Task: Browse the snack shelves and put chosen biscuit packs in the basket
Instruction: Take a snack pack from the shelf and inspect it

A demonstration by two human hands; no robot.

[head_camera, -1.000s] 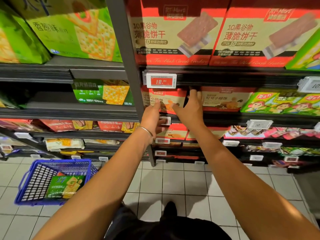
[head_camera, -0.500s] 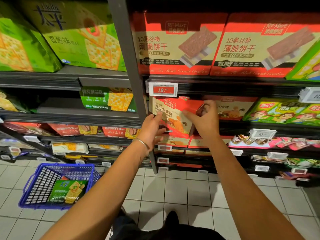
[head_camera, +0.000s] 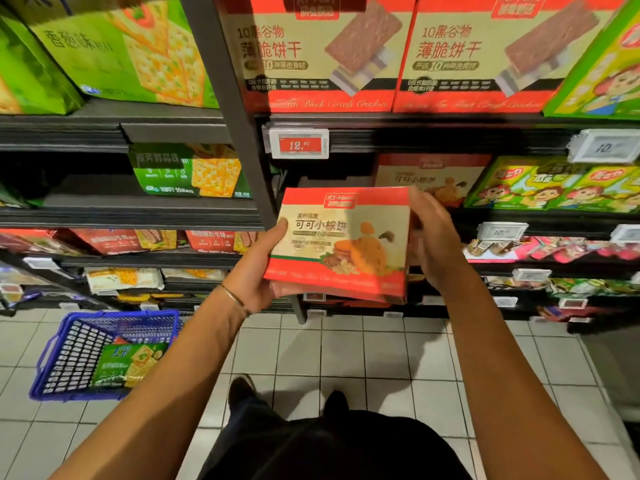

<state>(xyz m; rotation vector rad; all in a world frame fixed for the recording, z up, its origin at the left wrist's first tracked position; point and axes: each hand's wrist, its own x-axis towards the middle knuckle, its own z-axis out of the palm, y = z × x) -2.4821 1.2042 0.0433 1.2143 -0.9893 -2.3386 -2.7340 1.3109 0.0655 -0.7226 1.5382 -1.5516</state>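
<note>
— Where is the biscuit box [head_camera: 341, 244]?
— Up in front of the shelves [head_camera: 138, 216], its face to the camera. The left hand [head_camera: 256, 271] grips its left edge, thumb on the front. The right hand [head_camera: 434, 244] curls its fingers round the right edge.
— And the basket [head_camera: 65, 362]?
— On the tiled floor [head_camera: 346, 355], lower left, with a green cracker pack [head_camera: 128, 362] inside.

The right hand [head_camera: 433, 244] is blurred, fingertips lost behind the box [head_camera: 339, 244] (its small print unreadable); top-shelf cartons [head_camera: 318, 53] are cut off above.
</note>
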